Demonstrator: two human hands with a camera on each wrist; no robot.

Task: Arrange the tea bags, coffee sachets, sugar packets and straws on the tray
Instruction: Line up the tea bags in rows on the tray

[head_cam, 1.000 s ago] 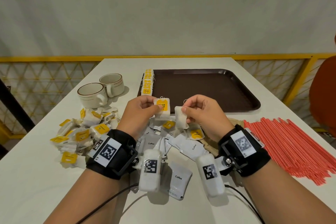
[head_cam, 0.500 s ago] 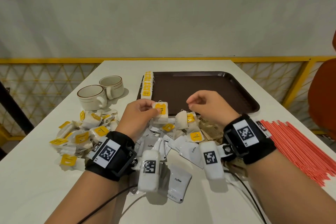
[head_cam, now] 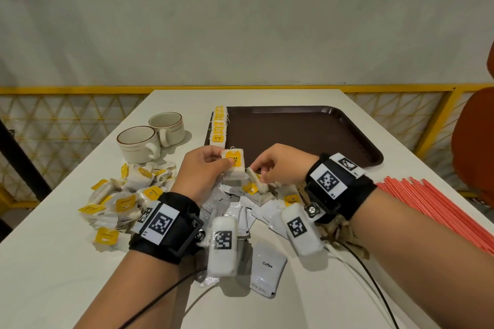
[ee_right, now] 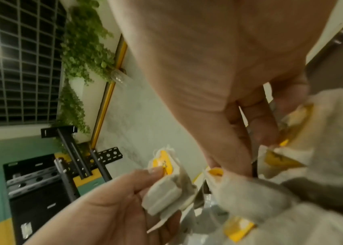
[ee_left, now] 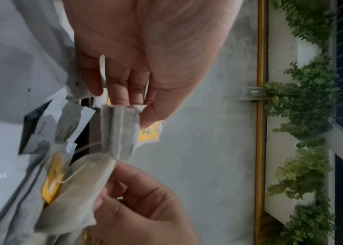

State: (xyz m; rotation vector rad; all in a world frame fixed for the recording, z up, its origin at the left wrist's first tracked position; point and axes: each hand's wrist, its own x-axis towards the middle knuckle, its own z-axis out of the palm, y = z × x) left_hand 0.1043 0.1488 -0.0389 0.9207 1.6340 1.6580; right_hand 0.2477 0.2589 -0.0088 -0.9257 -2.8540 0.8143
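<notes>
My left hand [head_cam: 224, 161] holds a small stack of tea bags [head_cam: 234, 168] with a yellow tag, upright above the pile in front of the brown tray [head_cam: 320, 136]. In the left wrist view, thumb and fingers pinch the stack [ee_left: 120, 132]. My right hand [head_cam: 258, 171] reaches into the pile and pinches another tea bag [head_cam: 257, 184] just right of the stack; this bag [ee_left: 78, 182] hangs in a thumb-and-finger pinch. A row of tea bags [head_cam: 219, 125] lines the tray's left edge. White coffee sachets [head_cam: 267, 270] lie under my wrists.
Loose tea bags [head_cam: 120, 203] are heaped at the left. Two cups [head_cam: 149, 139] stand behind them. Red straws [head_cam: 441, 208] lie fanned at the right edge. Brown sugar packets [head_cam: 344, 232] sit under my right wrist. An orange chair [head_cam: 475, 147] stands right of the table.
My right hand lifted away from the tea bag it held beside the stack, then dropped back to the pile and now pinches a bag. My left hand kept its stack almost still.
</notes>
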